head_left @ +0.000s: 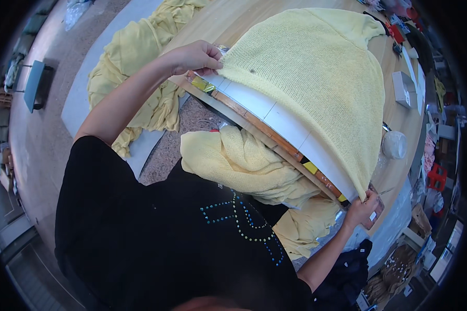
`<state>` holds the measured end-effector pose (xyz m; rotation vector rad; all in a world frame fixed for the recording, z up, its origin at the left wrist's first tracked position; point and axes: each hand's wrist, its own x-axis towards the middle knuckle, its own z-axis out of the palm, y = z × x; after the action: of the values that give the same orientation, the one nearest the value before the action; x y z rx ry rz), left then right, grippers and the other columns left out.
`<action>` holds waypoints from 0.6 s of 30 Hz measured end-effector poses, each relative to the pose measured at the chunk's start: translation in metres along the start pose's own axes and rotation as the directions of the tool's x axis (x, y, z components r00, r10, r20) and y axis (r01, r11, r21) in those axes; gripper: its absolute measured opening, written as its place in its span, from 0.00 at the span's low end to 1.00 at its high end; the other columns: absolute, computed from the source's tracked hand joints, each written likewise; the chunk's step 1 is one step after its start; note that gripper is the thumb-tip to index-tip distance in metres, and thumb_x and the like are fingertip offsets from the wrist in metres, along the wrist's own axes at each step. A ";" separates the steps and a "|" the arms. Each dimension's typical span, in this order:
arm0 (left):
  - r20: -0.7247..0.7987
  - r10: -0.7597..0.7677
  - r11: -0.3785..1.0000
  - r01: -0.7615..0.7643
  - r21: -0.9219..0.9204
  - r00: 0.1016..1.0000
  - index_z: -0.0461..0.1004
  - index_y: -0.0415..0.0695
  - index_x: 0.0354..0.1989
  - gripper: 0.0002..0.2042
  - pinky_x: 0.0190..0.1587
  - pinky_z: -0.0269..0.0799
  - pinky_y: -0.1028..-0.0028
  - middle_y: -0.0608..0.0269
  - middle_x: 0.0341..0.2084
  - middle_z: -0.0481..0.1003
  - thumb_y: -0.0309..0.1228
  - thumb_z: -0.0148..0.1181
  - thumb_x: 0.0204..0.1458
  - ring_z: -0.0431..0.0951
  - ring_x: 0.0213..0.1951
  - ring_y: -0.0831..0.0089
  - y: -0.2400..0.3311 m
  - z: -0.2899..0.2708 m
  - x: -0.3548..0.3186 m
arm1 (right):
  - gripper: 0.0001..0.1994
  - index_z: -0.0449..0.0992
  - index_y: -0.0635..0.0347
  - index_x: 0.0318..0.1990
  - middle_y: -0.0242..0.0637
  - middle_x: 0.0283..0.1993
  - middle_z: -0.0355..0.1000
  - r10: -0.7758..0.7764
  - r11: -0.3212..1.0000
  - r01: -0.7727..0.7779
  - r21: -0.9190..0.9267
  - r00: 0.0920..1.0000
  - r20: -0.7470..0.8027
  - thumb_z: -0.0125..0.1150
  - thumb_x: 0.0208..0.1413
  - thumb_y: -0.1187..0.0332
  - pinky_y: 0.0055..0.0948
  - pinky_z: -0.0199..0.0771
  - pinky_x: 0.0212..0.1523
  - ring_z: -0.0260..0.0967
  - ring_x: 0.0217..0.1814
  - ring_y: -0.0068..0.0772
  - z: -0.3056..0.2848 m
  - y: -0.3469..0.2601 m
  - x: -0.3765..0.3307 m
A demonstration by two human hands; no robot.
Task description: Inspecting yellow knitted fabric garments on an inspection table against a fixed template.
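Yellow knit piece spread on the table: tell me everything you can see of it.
The pale yellow knit piece looks like soft, fine-stitched fabric. It lies spread out, lightly wrinkled, with a narrower, gathered section at the upper right. A small dark mark shows near its left end. Its near edge crosses a white, lined surface. The left grip pinches its left corner, the right grip its near-right corner. Its underside is hidden.
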<state>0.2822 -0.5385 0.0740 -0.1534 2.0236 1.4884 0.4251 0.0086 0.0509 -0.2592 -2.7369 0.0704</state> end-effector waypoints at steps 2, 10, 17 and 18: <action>-0.020 -0.018 0.999 0.019 0.050 1.000 0.72 0.41 0.23 0.05 0.16 0.60 0.84 0.68 0.15 0.71 0.28 0.58 0.46 0.66 0.15 0.85 0.002 0.004 0.002 | 0.08 0.70 0.63 0.33 0.43 0.33 0.68 0.048 0.998 -0.047 0.045 0.999 -0.015 0.56 0.42 0.79 0.39 0.63 0.41 0.63 0.39 0.46 0.005 0.004 -0.001; -0.120 -0.016 0.963 0.047 0.265 0.993 0.71 0.43 0.19 0.06 0.11 0.57 0.80 0.70 0.13 0.70 0.30 0.57 0.44 0.65 0.14 0.84 -0.004 0.011 0.010 | 0.08 0.70 0.63 0.36 0.39 0.31 0.70 0.276 0.940 -0.279 0.196 0.960 0.043 0.56 0.46 0.77 0.32 0.68 0.34 0.67 0.32 0.35 0.005 0.010 -0.001; -0.129 -0.055 0.965 0.086 0.247 0.990 0.69 0.45 0.17 0.08 0.11 0.56 0.80 0.72 0.12 0.68 0.32 0.56 0.45 0.64 0.14 0.85 -0.009 0.009 0.010 | 0.13 0.67 0.64 0.46 0.41 0.45 0.69 0.188 -0.172 -0.563 0.808 0.787 0.588 0.53 0.52 0.79 0.35 0.73 0.49 0.68 0.46 0.36 -0.014 -0.010 0.018; -0.138 -0.055 0.964 0.089 0.250 0.989 0.69 0.45 0.17 0.08 0.11 0.56 0.81 0.72 0.13 0.69 0.32 0.56 0.45 0.64 0.14 0.85 -0.008 0.008 0.009 | 0.13 0.67 0.64 0.46 0.41 0.45 0.69 0.185 -0.175 -0.563 0.808 0.787 0.589 0.53 0.52 0.79 0.35 0.73 0.49 0.68 0.46 0.36 -0.019 -0.015 0.020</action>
<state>0.2820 -0.5319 0.0611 -0.2204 2.2691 1.1860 0.4118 -0.0022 0.0773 -0.6331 -1.8096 2.3631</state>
